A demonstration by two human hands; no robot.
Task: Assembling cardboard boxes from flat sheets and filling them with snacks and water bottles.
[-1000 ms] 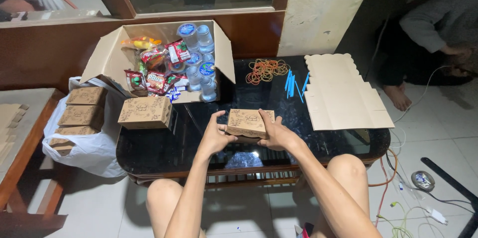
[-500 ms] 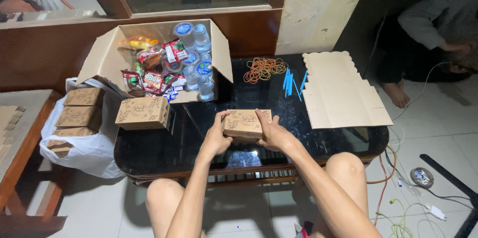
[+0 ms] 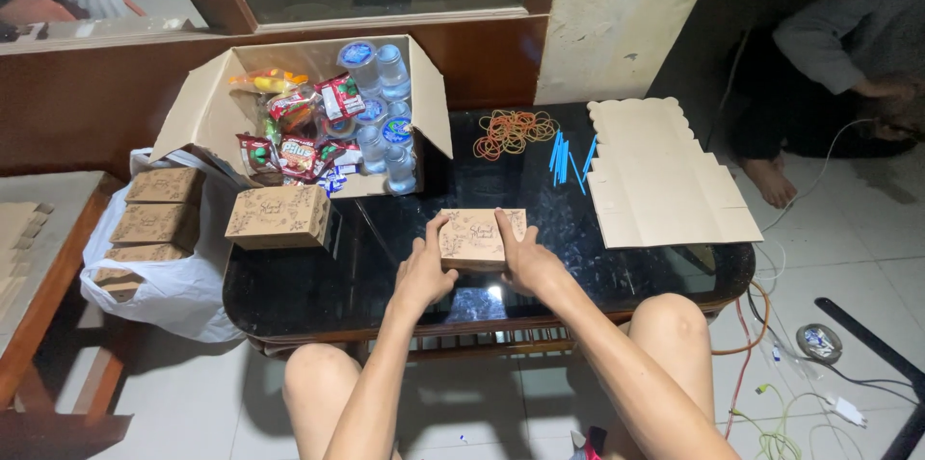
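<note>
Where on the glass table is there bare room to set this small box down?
Both hands, left hand and right hand, hold the small box. Bare glass lies left of it, below the closed box, and in a narrower strip before the flat cardboard. The far edge is crowded: open carton, rubber bands, blue straws.

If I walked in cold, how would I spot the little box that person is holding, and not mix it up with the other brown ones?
Start at the dark glass table and look to its near edge, in front of the open carton of snacks and water cups. The small brown box sits there between the left hand and right hand. A similar box stands alone to the left; others are stacked in the white bag.
</note>
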